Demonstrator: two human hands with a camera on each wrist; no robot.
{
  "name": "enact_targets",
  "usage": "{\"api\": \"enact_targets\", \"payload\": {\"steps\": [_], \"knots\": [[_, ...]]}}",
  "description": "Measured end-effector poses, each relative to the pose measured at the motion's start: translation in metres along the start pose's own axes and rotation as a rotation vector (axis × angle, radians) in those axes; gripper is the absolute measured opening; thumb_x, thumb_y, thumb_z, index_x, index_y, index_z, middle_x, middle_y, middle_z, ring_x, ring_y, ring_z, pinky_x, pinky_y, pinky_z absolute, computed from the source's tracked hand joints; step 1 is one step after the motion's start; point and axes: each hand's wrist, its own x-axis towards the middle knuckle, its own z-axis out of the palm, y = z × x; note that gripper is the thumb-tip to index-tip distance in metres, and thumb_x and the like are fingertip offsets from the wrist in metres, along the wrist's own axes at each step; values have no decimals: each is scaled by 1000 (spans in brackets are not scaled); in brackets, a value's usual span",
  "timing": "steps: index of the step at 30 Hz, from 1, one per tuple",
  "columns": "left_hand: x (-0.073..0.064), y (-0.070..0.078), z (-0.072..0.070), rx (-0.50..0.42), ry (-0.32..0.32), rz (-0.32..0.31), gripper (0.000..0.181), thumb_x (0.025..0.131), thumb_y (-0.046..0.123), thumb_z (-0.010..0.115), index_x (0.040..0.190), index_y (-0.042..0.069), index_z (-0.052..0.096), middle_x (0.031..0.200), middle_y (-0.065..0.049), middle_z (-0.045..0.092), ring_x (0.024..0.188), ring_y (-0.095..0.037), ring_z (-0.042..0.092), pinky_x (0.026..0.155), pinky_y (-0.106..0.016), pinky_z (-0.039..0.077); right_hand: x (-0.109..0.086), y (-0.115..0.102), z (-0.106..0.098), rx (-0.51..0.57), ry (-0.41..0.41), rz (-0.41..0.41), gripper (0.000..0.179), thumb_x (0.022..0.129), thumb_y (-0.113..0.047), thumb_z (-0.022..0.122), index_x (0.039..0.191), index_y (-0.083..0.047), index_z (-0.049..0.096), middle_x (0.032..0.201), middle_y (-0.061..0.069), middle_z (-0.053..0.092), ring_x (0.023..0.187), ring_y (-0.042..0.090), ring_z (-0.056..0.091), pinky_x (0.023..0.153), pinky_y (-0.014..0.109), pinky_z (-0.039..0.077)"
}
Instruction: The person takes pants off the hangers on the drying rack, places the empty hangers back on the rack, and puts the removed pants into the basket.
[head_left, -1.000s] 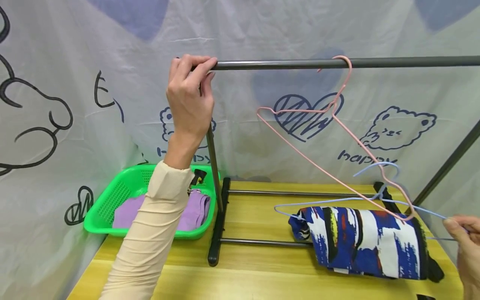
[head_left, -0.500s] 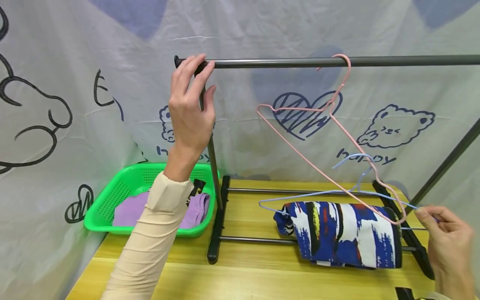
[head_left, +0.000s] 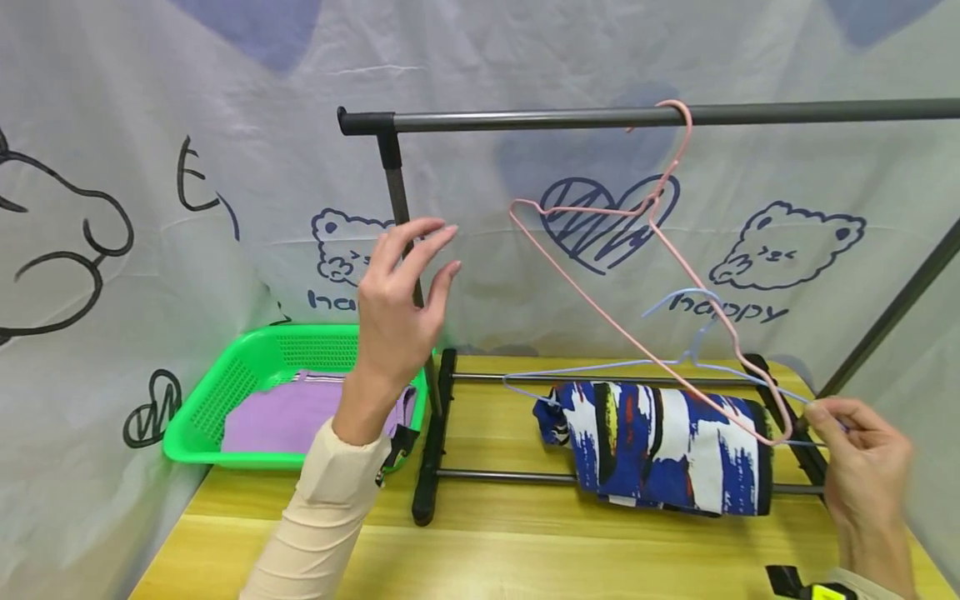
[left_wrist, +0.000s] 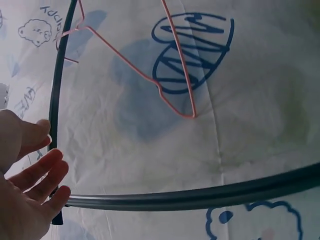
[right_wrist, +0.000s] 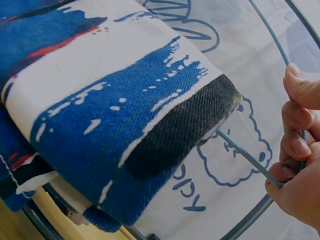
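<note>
"As I look from where I'm standing, has the left hand let go of the rail?"

"It has. A second ago it was on the rail's end; now it's lower, at nine o'clock near the middle of the head view, fingers apart and loosely bent, holding nothing."

"And the right hand?"

"Almost four o'clock, gripping one end of the blue hanger. It's come further into sight, and the hanger has shifted toward nine o'clock with it."

"So where's the patterned cloth?"

"At four o'clock, folded over the hanger's lower bar, above the surface. The pink hanger crosses in front of it, hooked on the rail as before."

"The green basket?"

"Eight o'clock, purple cloth inside, less covered by the left arm than before."
</note>
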Motion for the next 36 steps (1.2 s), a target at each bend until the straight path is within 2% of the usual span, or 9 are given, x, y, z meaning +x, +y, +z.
{"api": "enact_targets", "payload": {"steps": [4,11,16,21,26,30,33,36], "knots": [[-23,9,-2,-51,-122,-38,28,93,4,75,120,-1,73,120,-14,68,112,-30,63,99,-38,51,-1,0,3,3,22,15,9,85,27,63,78,20,63,72,11,66,66,17,51,58,17,47],[-62,28,-1,-191,-480,-129,22,90,8,79,111,6,75,114,-4,71,109,-17,65,96,-31,53,-1,0,7,118,9,8,9,84,30,60,78,23,61,72,15,67,64,17,57,59,18,51],[-83,37,10,-273,-655,-146,19,93,11,77,111,8,76,113,-2,73,108,-16,68,96,-29,54,-2,-2,10,148,13,8,9,83,30,61,77,23,62,69,16,66,62,17,57,58,18,50],[-98,46,28,-295,-793,-150,26,97,16,73,121,6,73,125,-7,71,121,-20,65,103,-30,50,-3,-2,12,146,-2,1,9,83,29,62,77,23,62,67,14,65,61,16,54,57,18,49],[-109,54,51,-256,-853,-117,45,98,23,71,138,4,63,145,-12,58,136,-26,53,111,-37,45,-4,-3,14,167,-39,5,11,84,29,61,78,21,63,68,14,66,63,16,57,59,18,52],[-113,57,73,-131,-881,-109,64,98,33,71,152,7,49,155,-15,46,144,-28,43,115,-40,39,-5,-3,15,207,-70,13,13,85,31,57,78,21,63,71,15,67,67,18,60,63,19,54],[-112,58,89,-8,-927,-117,75,95,46,70,155,8,44,155,-15,47,143,-28,45,116,-39,38,-6,-3,16,221,-81,15,14,85,32,56,78,22,63,73,16,67,68,19,60,64,20,54],[-111,59,100,49,-994,-172,83,90,55,71,155,10,46,151,-12,52,137,-28,52,111,-39,44,-8,-4,18,186,-101,8,12,86,30,57,79,22,63,75,15,67,71,19,59,66,20,54]]}}
